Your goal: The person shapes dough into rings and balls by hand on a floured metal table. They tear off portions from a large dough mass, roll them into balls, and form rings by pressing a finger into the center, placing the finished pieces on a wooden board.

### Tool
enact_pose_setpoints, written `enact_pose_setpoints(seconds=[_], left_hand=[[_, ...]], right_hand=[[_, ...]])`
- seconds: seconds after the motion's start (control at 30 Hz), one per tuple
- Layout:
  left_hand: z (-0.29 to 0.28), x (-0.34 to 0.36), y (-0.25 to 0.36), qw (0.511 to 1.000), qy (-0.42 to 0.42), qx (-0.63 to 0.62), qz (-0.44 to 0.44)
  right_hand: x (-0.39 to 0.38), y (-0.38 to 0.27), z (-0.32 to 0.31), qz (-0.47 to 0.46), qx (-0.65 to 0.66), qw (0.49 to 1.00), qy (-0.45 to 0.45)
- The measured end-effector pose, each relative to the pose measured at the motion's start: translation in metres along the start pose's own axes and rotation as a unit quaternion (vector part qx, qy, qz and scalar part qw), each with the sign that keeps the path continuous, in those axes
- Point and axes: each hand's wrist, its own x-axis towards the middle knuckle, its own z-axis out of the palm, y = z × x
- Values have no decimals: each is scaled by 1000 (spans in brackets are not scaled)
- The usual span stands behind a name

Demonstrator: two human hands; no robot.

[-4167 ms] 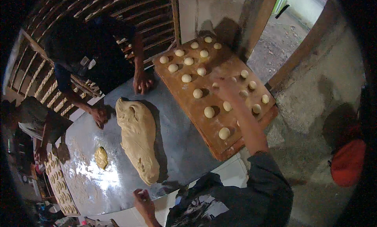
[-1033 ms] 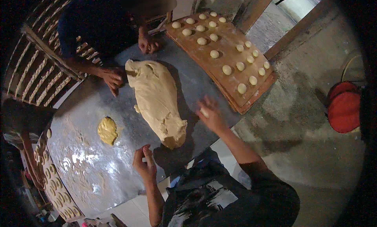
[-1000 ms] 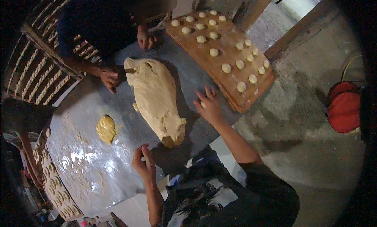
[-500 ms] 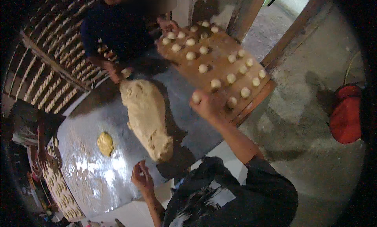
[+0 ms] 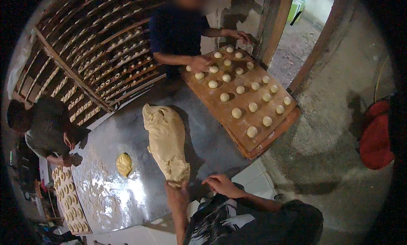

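Observation:
A long mass of pale dough [image 5: 166,135] lies lengthwise on the metal-topped table [image 5: 144,202]. My left hand [image 5: 177,195] is at its near end, fingers closed on the dough and partly hidden by it. Just right of that end, my right hand [image 5: 222,185] hovers over the table edge with its fingers stretched leftward, nothing visible in them. Left of the big mass sits a small lump of yellow dough [image 5: 124,164]. Several round dough balls [image 5: 236,113] stand in rows on a wooden board [image 5: 207,98] at the table's right side.
A co-worker [image 5: 180,37] at the far side reaches over the board's far end. Another person [image 5: 48,126] bends at the left by a tray of ring-shaped dough pieces [image 5: 68,198]. Slatted racks [image 5: 76,77] holding dough pieces rise behind. A red bag-like thing [image 5: 377,137] hangs at the right.
My right hand has left the board, where it held a dough ball, and come back toward me. My left hand has moved onto the big dough's near end. The far co-worker's hand reaches over the balls.

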Motion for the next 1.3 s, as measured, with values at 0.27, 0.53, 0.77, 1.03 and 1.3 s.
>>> enact_pose_setpoints(seconds=[0.27, 0.53, 0.77, 1.03, 1.3], left_hand=[[-71, -32, 26, 919, -165, 188, 305], [28, 0, 15, 758, -203, -270, 558], [23, 60, -31, 851, -125, -197, 471], [-12, 88, -36, 960, -58, -244, 123], [11, 68, -38, 951, 6, -224, 212]], right_hand=[[46, -50, 108, 107, 201, 974, 11], [-41, 90, 75, -261, -259, 923, 115], [-139, 9, 99, -278, -263, 897, 222], [80, -40, 46, -170, -557, 654, 482], [3, 52, 7, -224, -372, 827, 357]])
